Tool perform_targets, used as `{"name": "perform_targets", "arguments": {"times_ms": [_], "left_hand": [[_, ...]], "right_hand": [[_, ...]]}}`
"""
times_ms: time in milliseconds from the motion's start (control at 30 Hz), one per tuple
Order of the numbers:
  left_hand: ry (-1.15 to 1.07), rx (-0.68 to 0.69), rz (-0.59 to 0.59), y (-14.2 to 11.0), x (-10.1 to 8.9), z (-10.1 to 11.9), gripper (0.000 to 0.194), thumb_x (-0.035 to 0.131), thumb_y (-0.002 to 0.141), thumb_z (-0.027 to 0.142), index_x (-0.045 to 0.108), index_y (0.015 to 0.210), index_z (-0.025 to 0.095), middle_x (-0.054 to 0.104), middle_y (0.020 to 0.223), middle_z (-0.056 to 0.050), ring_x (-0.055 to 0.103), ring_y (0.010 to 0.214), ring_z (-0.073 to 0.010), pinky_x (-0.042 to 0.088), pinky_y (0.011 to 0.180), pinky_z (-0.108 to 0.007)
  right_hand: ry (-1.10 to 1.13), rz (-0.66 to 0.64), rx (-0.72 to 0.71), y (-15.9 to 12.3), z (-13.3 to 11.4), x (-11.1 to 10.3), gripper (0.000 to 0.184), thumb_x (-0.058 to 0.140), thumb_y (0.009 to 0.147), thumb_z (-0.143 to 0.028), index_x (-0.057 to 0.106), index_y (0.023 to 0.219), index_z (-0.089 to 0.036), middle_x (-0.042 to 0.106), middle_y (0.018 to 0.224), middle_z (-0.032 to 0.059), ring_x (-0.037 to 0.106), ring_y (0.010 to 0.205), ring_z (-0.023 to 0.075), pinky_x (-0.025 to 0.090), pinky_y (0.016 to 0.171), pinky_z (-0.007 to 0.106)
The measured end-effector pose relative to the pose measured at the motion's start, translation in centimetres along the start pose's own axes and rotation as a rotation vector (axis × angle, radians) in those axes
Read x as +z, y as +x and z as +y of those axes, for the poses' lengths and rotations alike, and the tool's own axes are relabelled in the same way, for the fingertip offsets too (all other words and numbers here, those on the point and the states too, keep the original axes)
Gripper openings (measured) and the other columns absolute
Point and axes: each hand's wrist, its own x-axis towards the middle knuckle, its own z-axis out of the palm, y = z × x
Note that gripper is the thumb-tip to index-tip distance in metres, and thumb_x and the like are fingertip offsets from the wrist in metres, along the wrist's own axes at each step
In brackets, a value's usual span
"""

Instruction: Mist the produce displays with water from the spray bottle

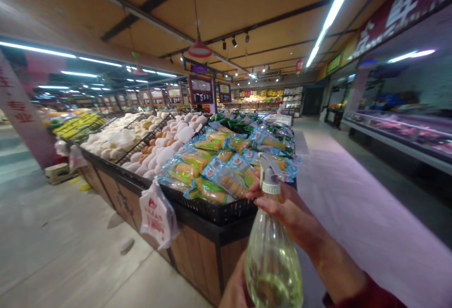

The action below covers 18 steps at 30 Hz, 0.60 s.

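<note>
A clear plastic spray bottle [272, 256] with a white collar and grey trigger nozzle stands upright in front of me, holding pale yellowish liquid. My right hand [287, 211] wraps around its neck just below the nozzle. My left hand [236, 289] supports the bottle's base at the bottom edge of the view, mostly hidden. Just behind the bottle lies a heap of packaged corn cobs [226, 162] in blue and clear wrappers, in a black basket.
A long wooden produce stand [197, 247] runs back to the left, with net-wrapped white fruit [155, 143]. A roll of plastic bags [157, 216] hangs at its corner. A wide aisle runs to the right, past a refrigerated counter [406, 133]. Price signs hang overhead.
</note>
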Motion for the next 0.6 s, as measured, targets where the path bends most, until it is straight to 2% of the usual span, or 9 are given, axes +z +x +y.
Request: {"name": "perform_targets", "arguments": {"times_ms": [67,133,233,367,467,600], "left_hand": [[-0.01,-0.008,-0.009,1.1,0.5,-0.4,0.082,0.084,0.067,0.052,0.055,0.137,0.021,0.069,0.127,-0.013,0.067,0.114,-0.0317,0.053,0.1,-0.045],[-0.014,-0.014,-0.021,2.2,0.9,-0.8,0.065,0.074,0.081,0.05,0.056,0.135,0.019,0.065,0.132,-0.013,0.064,0.117,-0.0294,0.052,0.101,-0.051],[-0.026,-0.021,-0.064,4.7,0.9,-2.0,0.048,0.063,0.091,0.044,0.058,0.131,0.019,0.06,0.139,-0.012,0.061,0.123,-0.0276,0.05,0.104,-0.053],[-0.021,-0.06,-0.151,9.4,-0.9,-4.7,0.043,0.069,0.087,0.045,0.065,0.12,0.018,0.069,0.125,-0.009,0.065,0.114,-0.0254,0.052,0.103,-0.05],[-0.017,-0.124,-0.233,13.6,-2.9,-7.2,0.036,0.068,0.087,0.047,0.07,0.106,0.017,0.075,0.102,-0.005,0.071,0.094,-0.0204,0.056,0.095,-0.046],[-0.035,-0.226,-0.348,19.7,-4.5,-10.5,0.044,0.068,0.085,0.052,0.069,0.11,0.015,0.076,0.096,-0.006,0.073,0.087,-0.0189,0.058,0.091,-0.044]], "right_hand": [[-0.063,0.063,0.002,0.3,0.1,-1.3,0.031,0.077,0.077,-0.038,0.07,0.102,-0.021,0.071,0.093,0.0028,0.069,0.089,0.0248,0.05,0.086,0.038],[-0.094,0.125,0.028,0.8,0.3,-2.4,0.029,0.076,0.077,-0.039,0.07,0.098,-0.02,0.069,0.085,0.0014,0.069,0.08,0.0238,0.051,0.082,0.039],[-0.117,0.188,0.045,2.1,1.1,-4.0,0.031,0.077,0.075,-0.042,0.07,0.095,-0.02,0.071,0.092,0.0035,0.069,0.087,0.0268,0.05,0.087,0.042],[-0.133,0.184,0.076,4.9,2.8,-6.4,0.034,0.078,0.078,-0.047,0.073,0.1,-0.021,0.073,0.112,0.0079,0.066,0.107,0.0318,0.047,0.095,0.045],[-0.076,0.168,0.104,7.4,3.9,-8.0,0.042,0.08,0.078,-0.049,0.072,0.108,-0.021,0.075,0.108,0.008,0.066,0.108,0.0316,0.047,0.097,0.045],[-0.037,0.182,0.095,11.2,5.0,-10.0,0.043,0.083,0.075,-0.048,0.072,0.107,-0.022,0.074,0.109,0.0069,0.066,0.108,0.0308,0.047,0.098,0.046]]}}
